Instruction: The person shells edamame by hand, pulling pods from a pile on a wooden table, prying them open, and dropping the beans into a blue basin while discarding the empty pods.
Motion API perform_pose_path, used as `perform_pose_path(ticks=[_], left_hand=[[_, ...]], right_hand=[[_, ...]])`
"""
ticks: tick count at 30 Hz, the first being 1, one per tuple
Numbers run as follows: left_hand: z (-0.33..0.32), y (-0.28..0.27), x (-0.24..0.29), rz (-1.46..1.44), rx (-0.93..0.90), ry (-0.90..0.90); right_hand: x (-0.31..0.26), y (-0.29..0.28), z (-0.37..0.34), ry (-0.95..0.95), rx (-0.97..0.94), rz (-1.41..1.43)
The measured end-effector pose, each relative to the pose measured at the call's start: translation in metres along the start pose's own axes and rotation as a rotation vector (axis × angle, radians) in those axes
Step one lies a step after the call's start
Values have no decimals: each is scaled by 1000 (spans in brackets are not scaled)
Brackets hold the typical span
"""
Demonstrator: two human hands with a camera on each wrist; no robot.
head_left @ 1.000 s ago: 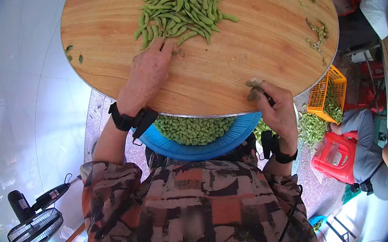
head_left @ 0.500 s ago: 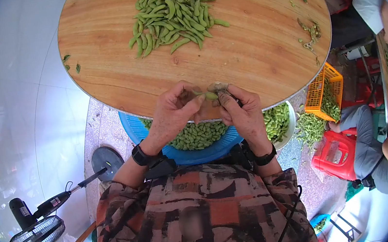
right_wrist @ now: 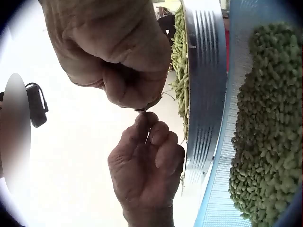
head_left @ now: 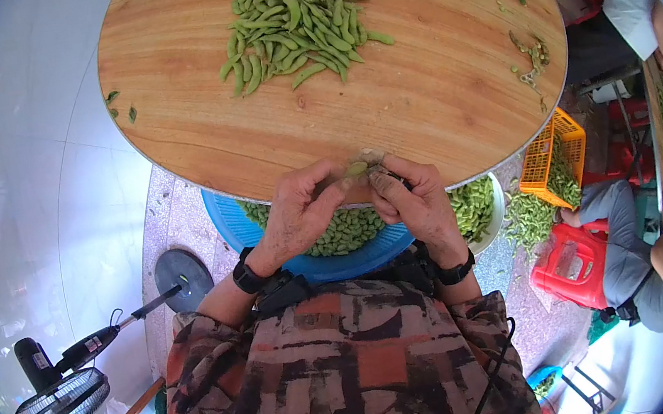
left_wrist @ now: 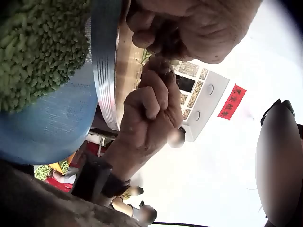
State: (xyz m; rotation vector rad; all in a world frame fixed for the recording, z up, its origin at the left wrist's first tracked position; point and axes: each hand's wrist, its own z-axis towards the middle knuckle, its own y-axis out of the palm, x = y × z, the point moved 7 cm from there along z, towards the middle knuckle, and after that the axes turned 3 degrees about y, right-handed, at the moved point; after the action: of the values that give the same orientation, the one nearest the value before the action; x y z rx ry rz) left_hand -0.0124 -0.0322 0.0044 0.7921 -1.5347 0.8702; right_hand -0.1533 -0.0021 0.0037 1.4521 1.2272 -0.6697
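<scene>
Just over the near edge of the round wooden table, both hands meet at a green bean pod. My left hand pinches the pod between thumb and fingertips. Curled close beside it, my right hand grips a small dark object, mostly hidden by the fingers, with its fingertips at the pod's other end. In the right wrist view, fingertips of the left hand and right hand come together. Below the hands sits a blue basket of shelled green beans.
A heap of bean pods lies at the table's far side, with scraps to the right. Right of the basket stands a pale bowl of pods. An orange crate, red stool and seated person are farther right; a fan stands left.
My left hand has come back from the pod heap with a pod and met the right hand, which moved left. Since half a second ago, both hands have dropped slightly nearer the body.
</scene>
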Motion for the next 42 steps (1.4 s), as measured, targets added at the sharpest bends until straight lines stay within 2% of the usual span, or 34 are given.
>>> perform_pose_path(ticks=[4, 11, 13, 14, 16, 17, 19, 23, 26, 28, 29, 31, 32, 34, 35, 37, 38, 40, 42], left_hand=[[-2, 2, -8, -122, 2, -80], [-5, 3, -6, -152, 39, -41], [-8, 13, -16, -574, -34, -289], [-7, 13, -17, -575, -35, -291], [-11, 28, -18, -1038, -138, -404], [-10, 29, -23, -1036, -138, -402], [-13, 40, -26, -1264, -245, -397], [-15, 43, -29, -1290, -193, -390], [-16, 42, -25, -1177, -260, -391], [-11, 33, -21, -797, -227, -362], [-9, 33, -21, -797, -227, -362], [1, 16, -2, -26, -105, 74], [1, 15, 0, -27, -104, 73], [2, 6, 11, 248, -18, 98], [3, 6, 15, 248, -20, 98], [2, 9, 34, 472, -17, 292], [3, 9, 32, 470, -18, 293], [-1, 7, 38, 546, 48, 472], [3, 2, 33, 548, -5, 444]], right_hand=[[3, 0, 1, -30, -30, -17], [-4, 2, -4, -52, 28, -81], [-6, 0, -2, -54, -9, -92], [-6, -3, -1, -53, -8, -91], [2, -2, 1, 68, -129, 215], [2, -5, 2, 66, -130, 215], [4, -2, 1, 95, -210, 283], [-6, -2, -4, 64, -144, 123], [-10, -4, -9, 67, -105, 23], [-15, -10, -10, -58, -1, -221], [-11, -9, -9, -58, -1, -221], [-24, -4, -12, -376, 94, -599], [-25, -2, -14, -375, 93, -599], [-22, 0, -15, -228, 78, -642], [-25, 2, -16, -227, 79, -641], [-30, 4, -17, -254, 73, -659], [-28, 5, -17, -253, 75, -660], [-34, 10, -21, -447, 155, -742], [-32, 13, -20, -461, 172, -792]])
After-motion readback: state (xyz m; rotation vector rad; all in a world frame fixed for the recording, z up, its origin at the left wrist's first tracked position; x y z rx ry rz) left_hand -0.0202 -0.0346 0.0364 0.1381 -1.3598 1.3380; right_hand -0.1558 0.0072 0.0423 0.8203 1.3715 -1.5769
